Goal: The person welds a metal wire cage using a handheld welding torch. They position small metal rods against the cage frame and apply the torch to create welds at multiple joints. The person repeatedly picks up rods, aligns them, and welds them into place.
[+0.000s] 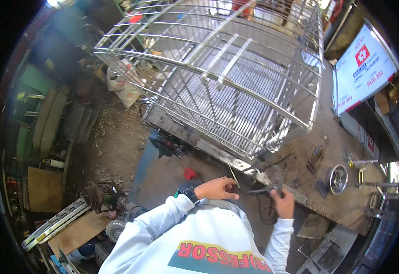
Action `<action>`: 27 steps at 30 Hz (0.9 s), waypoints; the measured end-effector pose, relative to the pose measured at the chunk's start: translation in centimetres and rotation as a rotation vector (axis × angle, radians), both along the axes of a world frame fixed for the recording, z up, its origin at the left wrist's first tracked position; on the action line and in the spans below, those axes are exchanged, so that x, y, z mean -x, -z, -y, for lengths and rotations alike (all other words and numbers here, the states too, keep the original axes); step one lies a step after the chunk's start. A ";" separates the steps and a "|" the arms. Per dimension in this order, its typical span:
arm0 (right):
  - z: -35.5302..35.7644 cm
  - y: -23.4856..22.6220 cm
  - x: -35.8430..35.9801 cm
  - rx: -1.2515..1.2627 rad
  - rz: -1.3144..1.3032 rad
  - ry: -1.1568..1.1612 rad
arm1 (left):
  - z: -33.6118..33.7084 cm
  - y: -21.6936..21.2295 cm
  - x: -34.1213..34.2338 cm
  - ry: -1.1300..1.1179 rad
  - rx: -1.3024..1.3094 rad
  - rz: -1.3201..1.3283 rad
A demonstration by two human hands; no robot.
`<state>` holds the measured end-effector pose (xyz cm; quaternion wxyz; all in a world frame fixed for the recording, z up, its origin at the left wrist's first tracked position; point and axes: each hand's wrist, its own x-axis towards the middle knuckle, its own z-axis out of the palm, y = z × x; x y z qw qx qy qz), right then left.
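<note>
My left hand (217,188), with a dark watch (190,194) on its wrist, is in front of my body. Its thumb and fingers are closed around a thin, pale yellowish rod (233,176) that points up toward the bench edge. To its right, my right hand (283,203) is curled shut at the bench edge. A grey, flat, elongated piece (259,189) extends leftward from its fingers; I cannot make out what it is. Beyond both hands, a large shiny metal cage (236,91) of bars stands on the workbench (295,166).
A round metal bowl (337,178) with small items and a dark hand tool (315,159) lie on the bench at right. A blue-white sign panel (362,68) stands behind. Below the bench are a red object (190,174) and cables (267,212). A plastic bag (125,84) sits on rubble.
</note>
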<state>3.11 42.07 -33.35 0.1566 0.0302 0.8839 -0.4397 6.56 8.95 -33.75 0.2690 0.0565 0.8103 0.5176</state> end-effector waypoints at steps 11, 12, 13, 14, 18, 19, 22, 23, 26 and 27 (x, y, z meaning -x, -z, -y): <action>-25.6 25.2 13.2 -0.315 -0.224 0.499 | 12.3 -6.0 2.6 -0.864 -0.195 -0.317; -31.0 24.9 13.9 -0.614 -0.406 0.493 | 15.0 -4.1 3.4 -0.955 -0.375 -0.324; -26.1 26.2 13.2 -0.583 -0.256 0.470 | 16.1 -5.9 3.1 -1.034 -0.331 -0.412; -22.7 25.3 12.6 -0.647 -0.274 0.431 | 17.4 -7.5 3.3 -1.092 -0.343 -0.506; -11.8 15.0 9.8 -0.545 -0.158 0.384 | 19.0 -14.5 4.1 -1.085 -0.298 -0.816; -11.7 13.4 9.1 -0.364 -0.218 0.430 | 18.7 -16.1 5.5 -1.051 -0.316 -0.887; -3.4 3.6 7.6 0.226 -0.248 0.464 | 18.3 -18.9 6.9 -0.888 -0.340 -0.950; 2.0 -2.4 6.5 0.405 -0.365 0.442 | 18.4 -19.0 7.2 -0.875 -0.254 -0.947; 12.6 -12.8 4.5 0.699 -0.688 0.309 | 18.5 -19.5 8.6 -0.806 -0.145 -0.968; 14.7 -14.0 3.9 0.647 -0.748 0.333 | 18.8 -19.5 9.4 -0.792 -0.205 -0.976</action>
